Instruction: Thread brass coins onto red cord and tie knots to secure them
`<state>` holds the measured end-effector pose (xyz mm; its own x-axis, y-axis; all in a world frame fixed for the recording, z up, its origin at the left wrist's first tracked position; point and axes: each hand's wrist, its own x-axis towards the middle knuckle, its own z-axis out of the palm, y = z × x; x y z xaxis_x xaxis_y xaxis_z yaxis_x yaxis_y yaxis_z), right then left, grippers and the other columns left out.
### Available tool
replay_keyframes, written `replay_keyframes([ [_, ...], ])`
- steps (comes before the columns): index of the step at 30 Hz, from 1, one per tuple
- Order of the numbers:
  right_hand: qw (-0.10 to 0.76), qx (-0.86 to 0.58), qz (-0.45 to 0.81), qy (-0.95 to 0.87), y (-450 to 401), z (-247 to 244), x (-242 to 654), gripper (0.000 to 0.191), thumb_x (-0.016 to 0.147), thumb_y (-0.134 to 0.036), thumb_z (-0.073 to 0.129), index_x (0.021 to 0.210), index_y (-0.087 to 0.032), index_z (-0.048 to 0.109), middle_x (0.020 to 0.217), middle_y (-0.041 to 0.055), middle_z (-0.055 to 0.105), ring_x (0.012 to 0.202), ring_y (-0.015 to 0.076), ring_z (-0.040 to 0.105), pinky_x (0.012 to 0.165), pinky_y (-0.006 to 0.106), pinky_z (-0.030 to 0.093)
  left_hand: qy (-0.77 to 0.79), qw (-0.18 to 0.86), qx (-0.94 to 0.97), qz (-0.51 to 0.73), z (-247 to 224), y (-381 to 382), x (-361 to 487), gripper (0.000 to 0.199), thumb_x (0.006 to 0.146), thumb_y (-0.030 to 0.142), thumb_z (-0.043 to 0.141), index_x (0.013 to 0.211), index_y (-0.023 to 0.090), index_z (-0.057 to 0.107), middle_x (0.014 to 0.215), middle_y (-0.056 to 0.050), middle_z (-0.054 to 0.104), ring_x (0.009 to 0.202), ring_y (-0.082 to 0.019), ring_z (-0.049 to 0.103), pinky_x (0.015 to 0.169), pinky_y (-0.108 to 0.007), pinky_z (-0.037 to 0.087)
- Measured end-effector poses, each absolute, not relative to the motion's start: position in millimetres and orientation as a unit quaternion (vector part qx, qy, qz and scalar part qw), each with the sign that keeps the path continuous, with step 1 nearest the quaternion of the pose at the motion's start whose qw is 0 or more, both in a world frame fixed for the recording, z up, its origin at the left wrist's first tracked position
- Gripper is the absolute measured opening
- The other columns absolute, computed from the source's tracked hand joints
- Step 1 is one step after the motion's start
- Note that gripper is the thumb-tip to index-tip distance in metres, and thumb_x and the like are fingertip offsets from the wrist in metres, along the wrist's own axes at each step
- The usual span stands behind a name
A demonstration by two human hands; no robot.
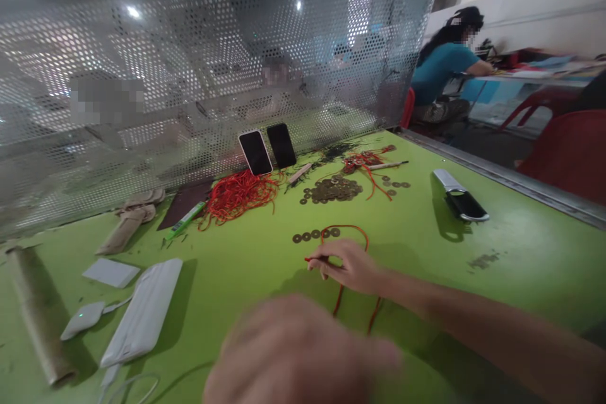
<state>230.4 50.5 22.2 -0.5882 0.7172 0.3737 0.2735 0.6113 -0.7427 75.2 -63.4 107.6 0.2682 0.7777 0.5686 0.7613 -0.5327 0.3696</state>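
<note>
My right hand (348,265) is closed in a pinch on a red cord (362,231), whose end pokes out to the left of the fingertips. The cord loops above the hand, and two strands hang below it. Just beyond the hand lies a row of several round coins with center holes (306,237), the cord passing over or beside some of them. Close to the camera, my left hand (298,353) is large and smeared by motion. Its fingers are not distinct, and whether it holds anything does not show.
Behind the row lie a coin pile (334,190) and a heap of red cords (241,199). Two phones (255,153) lean on a perforated metal screen (189,76). A white power bank (144,309) and a tube (40,319) lie left, a black-silver tool (459,197) right. A co-worker (445,66) sits beyond.
</note>
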Motion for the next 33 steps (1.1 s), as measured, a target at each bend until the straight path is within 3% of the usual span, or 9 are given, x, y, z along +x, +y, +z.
replay_keyframes([
  [3,0.345,-0.322,0.335,-0.815,53,20,231,0.022,0.088,-0.029,0.05,0.082,-0.016,0.068,0.063,0.0016,0.067,0.053,0.0114,0.059,0.053,0.021,0.043,0.494,-0.012,0.785,0.373,101,-18,72,0.021,0.081,0.021,0.051,0.098,0.031,0.059,0.079,0.001,0.068,0.069,-0.015,0.064,0.059,-0.028,0.054],
  [5,0.342,-0.344,0.347,-0.803,55,20,232,0.024,0.088,-0.031,0.049,0.08,-0.016,0.066,0.061,0.0012,0.065,0.051,0.0109,0.058,0.051,0.021,0.042,0.538,-0.024,0.785,0.307,79,18,65,0.02,0.085,0.022,0.047,0.1,0.023,0.06,0.092,-0.002,0.067,0.081,-0.017,0.062,0.07,-0.031,0.053],
  [7,0.338,-0.366,0.356,-0.791,56,21,233,0.029,0.089,-0.035,0.046,0.08,-0.016,0.065,0.06,0.0012,0.064,0.05,0.011,0.057,0.052,0.022,0.042,0.572,-0.032,0.792,0.213,53,44,57,0.028,0.087,0.023,0.045,0.112,0.021,0.056,0.106,-0.006,0.063,0.097,-0.022,0.058,0.08,-0.036,0.05],
  [10,0.337,-0.376,0.368,-0.781,56,23,234,0.03,0.09,-0.037,0.044,0.081,-0.016,0.063,0.059,0.0001,0.063,0.051,0.0107,0.056,0.055,0.022,0.042,0.575,-0.019,0.807,0.136,23,59,45,0.032,0.089,0.025,0.043,0.119,0.023,0.053,0.115,-0.006,0.059,0.102,-0.021,0.055,0.088,-0.038,0.045],
  [26,0.322,-0.384,0.41,-0.762,58,22,235,0.029,0.089,-0.037,0.046,0.079,-0.016,0.062,0.058,-0.0004,0.063,0.049,0.0093,0.055,0.05,0.019,0.038,0.628,0.039,0.764,0.144,18,59,37,0.019,0.087,0.024,0.043,0.096,0.019,0.06,0.097,-0.004,0.062,0.089,-0.02,0.056,0.081,-0.034,0.044],
  [33,0.313,-0.383,0.405,-0.769,57,23,235,0.03,0.088,-0.04,0.047,0.08,-0.016,0.063,0.057,-0.0007,0.063,0.044,0.0078,0.049,0.045,0.018,0.033,0.657,0.054,0.736,0.155,15,65,31,0.019,0.083,0.029,0.05,0.093,0.017,0.06,0.098,-0.008,0.062,0.092,-0.025,0.055,0.082,-0.039,0.041],
])
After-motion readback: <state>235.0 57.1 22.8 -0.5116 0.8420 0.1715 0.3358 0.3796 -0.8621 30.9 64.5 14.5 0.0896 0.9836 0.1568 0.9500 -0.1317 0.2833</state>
